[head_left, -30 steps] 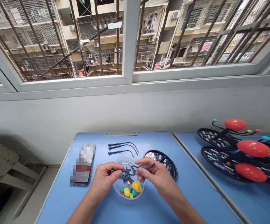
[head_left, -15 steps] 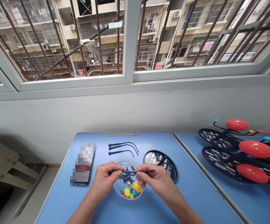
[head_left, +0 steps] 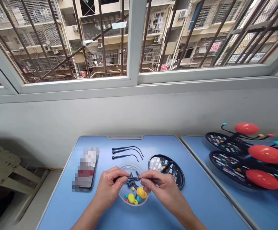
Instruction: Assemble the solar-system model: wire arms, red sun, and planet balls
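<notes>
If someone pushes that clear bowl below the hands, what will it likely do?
The bowl would probably slide, since the table looks smooth. The round balls inside may roll about. Being see-through and thin-looking, it's likely light plastic.

2 dark rods [head_left: 133, 178] (apart earlier) now meet — end-to-end.

2 hands [head_left: 112, 185], 3 curved black rods [head_left: 124, 149] lying on the counter [head_left: 67, 195], 1 phone [head_left: 87, 171], 1 clear bowl [head_left: 134, 205], 1 black disc [head_left: 175, 171] near it, 3 red domes [head_left: 266, 154] off to the right. Overlap makes 2 counts uncertain: perhaps 7 coloured pieces [head_left: 131, 198] inside and 1 dark rod [head_left: 134, 178] between the hands.
</notes>
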A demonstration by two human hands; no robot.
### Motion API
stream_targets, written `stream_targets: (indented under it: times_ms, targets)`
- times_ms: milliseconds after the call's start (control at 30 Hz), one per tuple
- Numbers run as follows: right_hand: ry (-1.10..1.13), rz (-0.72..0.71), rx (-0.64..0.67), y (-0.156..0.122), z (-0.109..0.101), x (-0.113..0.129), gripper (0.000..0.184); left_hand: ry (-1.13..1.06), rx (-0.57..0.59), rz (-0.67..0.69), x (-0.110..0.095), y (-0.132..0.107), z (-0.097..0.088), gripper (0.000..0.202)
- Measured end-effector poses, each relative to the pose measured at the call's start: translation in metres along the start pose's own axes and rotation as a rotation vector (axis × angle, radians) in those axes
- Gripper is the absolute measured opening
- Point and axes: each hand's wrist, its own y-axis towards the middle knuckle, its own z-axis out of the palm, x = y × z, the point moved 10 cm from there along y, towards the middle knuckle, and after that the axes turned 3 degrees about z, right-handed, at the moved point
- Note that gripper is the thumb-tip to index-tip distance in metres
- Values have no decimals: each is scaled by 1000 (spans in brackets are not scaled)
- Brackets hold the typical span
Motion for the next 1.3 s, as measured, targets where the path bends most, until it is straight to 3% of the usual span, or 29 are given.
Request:
stream_targets:
  times_ms: [200, 533, 867, 1000, 1033, 1133, 1167, 1300]
  targets:
    - [-29, -17, 5, -2, 3, -2, 13, -56, -10, -67, 1, -1, 2, 13]
    - [10, -25, -1, -5, 8, 2, 15, -82, -101, -58, 0, -5, -2, 9]
    - [110, 59, 11, -3, 19, -7, 17, 117, -193, 141, -17, -13, 3, 13]
    - [122, 47, -22, -2, 15, -6, 17, 92, -142, 123, -18, -10, 6, 7]
    - [117, 34, -34, -2, 12, -5, 17, 65, -123, 108, -17, -8, 5, 10]
    - [67, -11, -82, 0, 3, -1, 16, -6, -101, 49, -13, -4, -5, 47]
    - [47, -22, -99, 1, 0, -1, 16, -3, -100, 24, -11, -3, -9, 51]
    - [-1, -35, -148, 1, -5, -2, 18, 70, -58, -40, -4, -2, -12, 14]
